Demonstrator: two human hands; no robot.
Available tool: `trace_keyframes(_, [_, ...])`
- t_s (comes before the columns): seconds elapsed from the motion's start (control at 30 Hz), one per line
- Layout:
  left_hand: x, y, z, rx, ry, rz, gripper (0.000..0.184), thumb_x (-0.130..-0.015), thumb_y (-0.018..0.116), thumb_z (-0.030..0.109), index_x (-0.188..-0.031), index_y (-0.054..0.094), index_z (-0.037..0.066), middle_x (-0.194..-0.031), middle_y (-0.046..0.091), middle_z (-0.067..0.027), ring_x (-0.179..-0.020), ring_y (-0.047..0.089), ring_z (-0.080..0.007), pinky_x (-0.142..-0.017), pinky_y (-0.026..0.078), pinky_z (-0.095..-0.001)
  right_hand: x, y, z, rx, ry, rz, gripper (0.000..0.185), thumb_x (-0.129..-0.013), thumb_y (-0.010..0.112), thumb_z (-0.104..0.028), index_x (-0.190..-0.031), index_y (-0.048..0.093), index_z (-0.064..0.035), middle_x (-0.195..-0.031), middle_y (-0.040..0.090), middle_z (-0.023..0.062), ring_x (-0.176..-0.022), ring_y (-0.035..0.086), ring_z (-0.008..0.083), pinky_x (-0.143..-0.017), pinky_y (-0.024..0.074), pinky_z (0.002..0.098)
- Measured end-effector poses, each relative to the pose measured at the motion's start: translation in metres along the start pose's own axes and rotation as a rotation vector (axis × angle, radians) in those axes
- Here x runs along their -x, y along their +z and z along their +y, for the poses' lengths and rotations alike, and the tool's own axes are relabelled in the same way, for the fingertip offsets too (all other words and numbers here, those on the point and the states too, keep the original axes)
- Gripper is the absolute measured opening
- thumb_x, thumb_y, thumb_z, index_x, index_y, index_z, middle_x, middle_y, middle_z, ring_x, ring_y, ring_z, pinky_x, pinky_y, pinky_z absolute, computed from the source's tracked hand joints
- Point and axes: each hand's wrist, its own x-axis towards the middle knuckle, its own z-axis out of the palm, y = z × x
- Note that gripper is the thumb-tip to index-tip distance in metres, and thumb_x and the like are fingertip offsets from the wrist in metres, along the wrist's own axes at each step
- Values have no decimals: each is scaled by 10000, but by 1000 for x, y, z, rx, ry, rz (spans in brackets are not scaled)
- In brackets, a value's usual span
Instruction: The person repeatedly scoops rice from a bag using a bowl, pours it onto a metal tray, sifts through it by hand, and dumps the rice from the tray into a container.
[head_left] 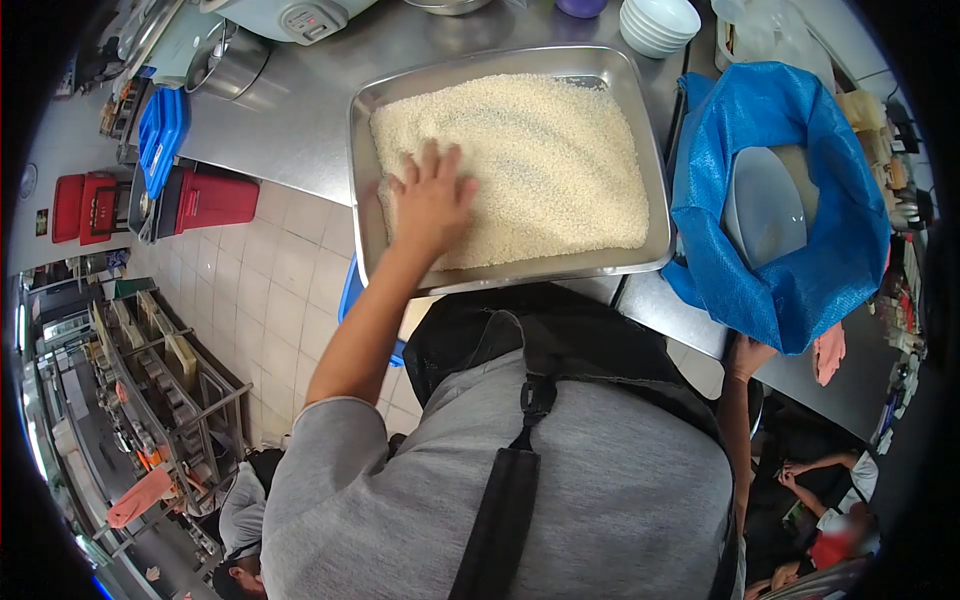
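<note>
My left hand [435, 200] lies palm down with fingers spread, over the left part of a layer of pale rice grains [540, 170]. The rice fills most of a rectangular metal tray [655, 190], with a bit of bare bottom showing at its far right corner. My right hand [750, 357] is low at the near side of a blue woven bag [830, 290]; its fingers are hidden by the bag, so whether they grip it does not show. Inside the bag's rolled-open mouth sits a translucent white bowl [765, 205].
On the steel table [290, 130] stand a stack of white bowls [660, 25], a metal pot [228, 65] and a rice cooker [300, 20]. A red bin [218, 198] is at left, over a tiled floor. Other people are at lower left and lower right.
</note>
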Motion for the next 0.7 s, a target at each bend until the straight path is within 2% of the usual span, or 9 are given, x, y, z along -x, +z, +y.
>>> trace_keyframes(0.07, [-4, 6, 30, 25, -11, -34, 667, -950, 511, 522, -1477, 395, 130, -1575, 261, -220, -1417, 207, -547, -1081, 220, -721, -1, 1, -5, -17, 17, -6, 531, -788, 796, -212, -1157, 591, 111, -1162, 635, 214, -1151, 580, 306, -1057, 381, 423])
trace_keyframes(0.17, [-10, 7, 75, 74, 135, -65, 646, -954, 506, 507, -1461, 411, 118, -1566, 278, -217, -1424, 214, -527, -1088, 220, -716, -3, -1, -6, 68, -42, 2, 558, -787, 797, -199, -1184, 565, 116, -1209, 612, 216, -1163, 574, 297, -1055, 387, 412])
trace_keyframes(0.27, [-8, 11, 96, 55, 421, -100, 621, -929, 569, 469, -1441, 438, 141, -1561, 301, -187, -1430, 237, -492, -1103, 224, -699, -5, 0, -3, 79, -96, 22, 608, -789, 799, -196, -1234, 524, 113, -1261, 578, 215, -1179, 562, 299, -1062, 382, 403])
trace_keyframes(0.37, [-2, 0, 87, 85, 652, -214, 593, -897, 632, 405, -1423, 462, 191, -1562, 320, -132, -1440, 276, -416, -1117, 228, -680, -6, 0, -2, 17, -79, -12, 644, -792, 802, -200, -1267, 494, 106, -1289, 553, 212, -1191, 551, 304, -1072, 372, 400])
trace_keyframes(0.47, [1, -9, 57, 79, 678, -223, 578, -875, 664, 378, -1406, 484, 237, -1557, 342, -94, -1443, 303, -353, -1133, 238, -649, -4, 0, -1, -18, -71, -3, 644, -793, 809, -206, -1263, 495, 103, -1282, 554, 209, -1189, 548, 300, -1070, 373, 399])
trace_keyframes(0.57, [9, -25, 27, -33, 479, -140, 563, -878, 669, 344, -1402, 489, 245, -1524, 402, -91, -1409, 369, -333, -1140, 293, -567, -3, -1, -6, -22, -55, -5, 628, -796, 813, -205, -1250, 505, 101, -1271, 560, 205, -1178, 552, 294, -1066, 377, 400])
trace_keyframes(0.67, [19, -41, -4, -61, 380, -109, 586, -864, 685, 327, -1408, 483, 245, -1447, 489, -109, -1313, 477, -366, -1076, 408, -462, -4, 0, -3, -27, -26, -18, 626, -799, 813, -198, -1249, 501, 103, -1277, 551, 205, -1178, 549, 290, -1067, 375, 403])
trace_keyframes(0.7, [23, -48, -7, -49, 313, -173, 596, -856, 693, 332, -1404, 483, 234, -1407, 512, -126, -1261, 511, -377, -1038, 436, -452, -6, -3, 5, -19, -20, -37, 634, -800, 813, -195, -1256, 491, 105, -1290, 538, 208, -1188, 541, 290, -1072, 370, 403])
